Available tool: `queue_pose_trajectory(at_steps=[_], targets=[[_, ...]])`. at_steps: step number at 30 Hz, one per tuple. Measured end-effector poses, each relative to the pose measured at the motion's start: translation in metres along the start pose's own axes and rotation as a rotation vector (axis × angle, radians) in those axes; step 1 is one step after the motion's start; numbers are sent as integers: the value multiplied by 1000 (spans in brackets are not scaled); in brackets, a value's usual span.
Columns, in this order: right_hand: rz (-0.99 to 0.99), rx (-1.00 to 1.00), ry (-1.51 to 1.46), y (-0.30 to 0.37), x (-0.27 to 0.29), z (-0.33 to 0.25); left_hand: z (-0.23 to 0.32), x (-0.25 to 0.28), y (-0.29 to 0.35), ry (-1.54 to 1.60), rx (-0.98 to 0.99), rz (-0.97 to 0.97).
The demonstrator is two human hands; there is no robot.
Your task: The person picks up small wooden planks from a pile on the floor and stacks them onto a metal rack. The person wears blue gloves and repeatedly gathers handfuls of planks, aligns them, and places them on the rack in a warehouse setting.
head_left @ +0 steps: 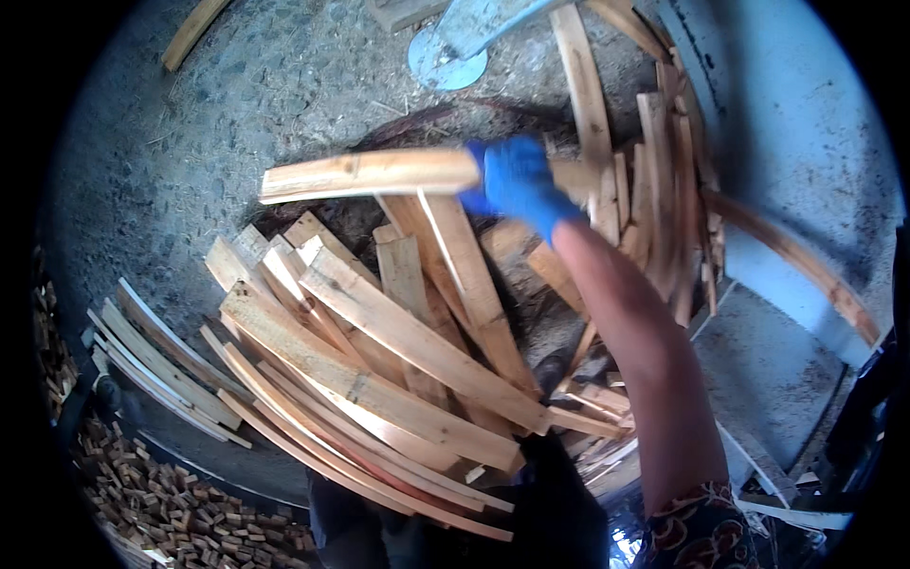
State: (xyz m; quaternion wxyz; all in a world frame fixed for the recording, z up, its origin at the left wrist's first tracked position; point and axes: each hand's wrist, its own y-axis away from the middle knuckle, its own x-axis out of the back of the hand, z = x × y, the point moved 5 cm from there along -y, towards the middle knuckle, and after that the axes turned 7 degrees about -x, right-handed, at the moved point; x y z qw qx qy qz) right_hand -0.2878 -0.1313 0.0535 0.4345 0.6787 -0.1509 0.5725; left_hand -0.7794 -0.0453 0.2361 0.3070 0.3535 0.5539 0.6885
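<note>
My right hand (519, 180), in a blue glove, is closed around one end of a wooden plank (370, 174). The plank points left, raised over the far side of a heap of loose planks (417, 351). Several long boards in the heap lie slanted across one another just in front of my body. My bare right forearm (640, 332) reaches up over the heap's right part. No part of my left hand shows.
More planks (654, 180) stand bunched at the right against a pale blue metal panel (796, 114). A blue metal foot with a round base (445, 62) rests on the stony ground. Many small cut blocks (190, 503) are piled at lower left, near several thin strips (166, 360).
</note>
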Motion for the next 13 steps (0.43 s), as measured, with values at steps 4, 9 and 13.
queue_pose_trajectory(at_steps=[4, 9, 13], targets=[[-422, -215, -837, 106, 18, -50, 18, 34, -8, 74, -2, -40], [-248, -346, -768, 237, -1, -112, 116, 83, -20, -860, -849, 165], [-62, -265, -818, 268, -2, -107, 92, 162, -115, -946, -990, 209]])
